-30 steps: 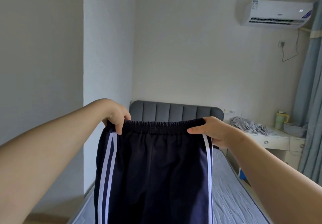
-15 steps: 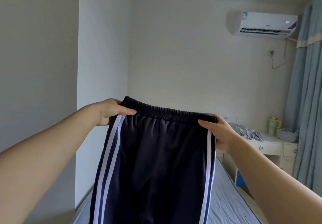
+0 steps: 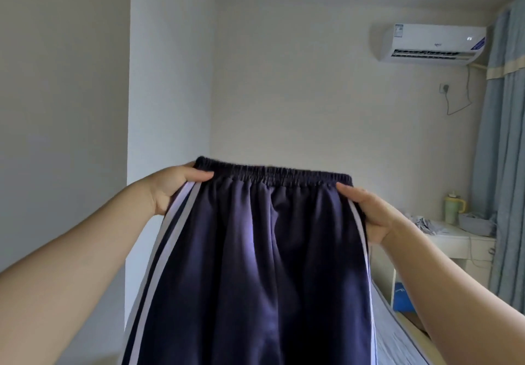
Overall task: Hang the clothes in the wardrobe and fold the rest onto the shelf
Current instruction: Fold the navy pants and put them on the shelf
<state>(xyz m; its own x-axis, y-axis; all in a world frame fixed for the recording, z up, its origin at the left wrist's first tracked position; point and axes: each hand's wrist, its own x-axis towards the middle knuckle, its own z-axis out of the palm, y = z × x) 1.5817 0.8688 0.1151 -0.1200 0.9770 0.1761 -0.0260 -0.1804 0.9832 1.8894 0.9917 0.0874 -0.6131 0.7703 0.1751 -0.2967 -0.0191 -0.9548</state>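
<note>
Room: pale walls, with a wall column [image 3: 170,80] behind and left of the trousers [image 3: 255,251]; an air conditioner [image 3: 431,44] is mounted high to their right, and a blue curtain [image 3: 502,166] hangs at the far right.
Surface: a bed [image 3: 397,342] with a grey-blue sheet lies below and behind the trousers; a white table [image 3: 460,247] stands to their right, near the curtain.
Trousers: navy with pale side stripes, held up in the air in front of the person, spread flat with the elastic waistband [image 3: 272,176] on top.
Left grip [image 3: 173,188]: clenched on the waistband's left corner, thumb on the front of the cloth.
Right grip [image 3: 369,214]: clenched on the waistband's right corner, thumb on the front.
Containers: a green cup [image 3: 453,208] with a lid and yellow handle stands on the table, right of the trousers; its contents cannot be seen. A grey pouch [image 3: 474,224] sits just beside it.
Under the table: an open compartment holds something blue [image 3: 402,299].
Hard to make out: crumpled grey cloth [image 3: 426,224] on the table, partly behind the right arm.
Cut off: the trouser legs run past the bottom edge, and most of the bed is hidden behind them.
</note>
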